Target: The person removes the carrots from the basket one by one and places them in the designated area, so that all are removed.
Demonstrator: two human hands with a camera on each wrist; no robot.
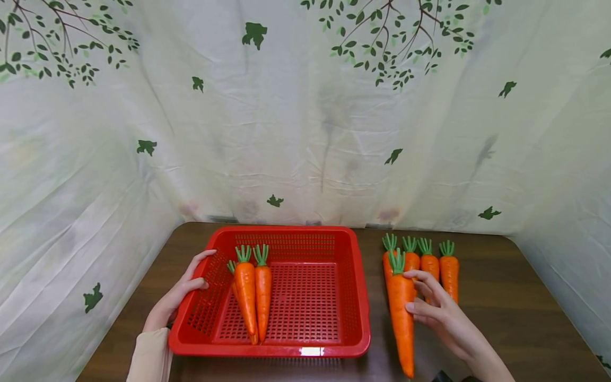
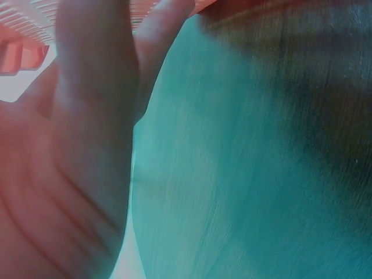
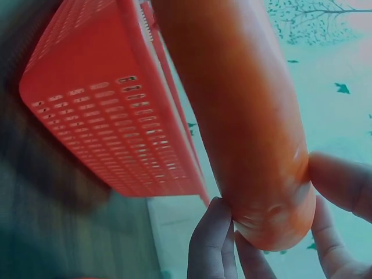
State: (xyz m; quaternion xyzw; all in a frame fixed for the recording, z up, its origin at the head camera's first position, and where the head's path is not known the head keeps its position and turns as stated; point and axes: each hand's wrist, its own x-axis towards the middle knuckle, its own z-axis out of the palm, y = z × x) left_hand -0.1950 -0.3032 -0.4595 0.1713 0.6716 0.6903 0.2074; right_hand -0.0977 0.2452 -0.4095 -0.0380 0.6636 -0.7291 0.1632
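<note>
My right hand (image 1: 441, 313) pinches an orange carrot (image 1: 401, 318) near its green-topped end, with the tip pointing toward me. The right wrist view shows this carrot (image 3: 238, 116) up close, fingers (image 3: 209, 244) and thumb on either side of its thick end. At the left, my left hand (image 1: 174, 297) holds the side rim of a red plastic basket (image 1: 272, 350). Inside the basket, toward its left, lie three carrots (image 1: 245, 292), one mostly hidden beneath the others. The left wrist view is filled mostly by the left palm (image 2: 58, 192) against the basket's side.
Several more carrots (image 1: 448, 270) lie in a row on the brown wooden table (image 1: 501, 307) at the back right, partly covered by the right hand and the held carrot. A pale cloth (image 1: 296, 132) with a leaf print hangs behind and around the table.
</note>
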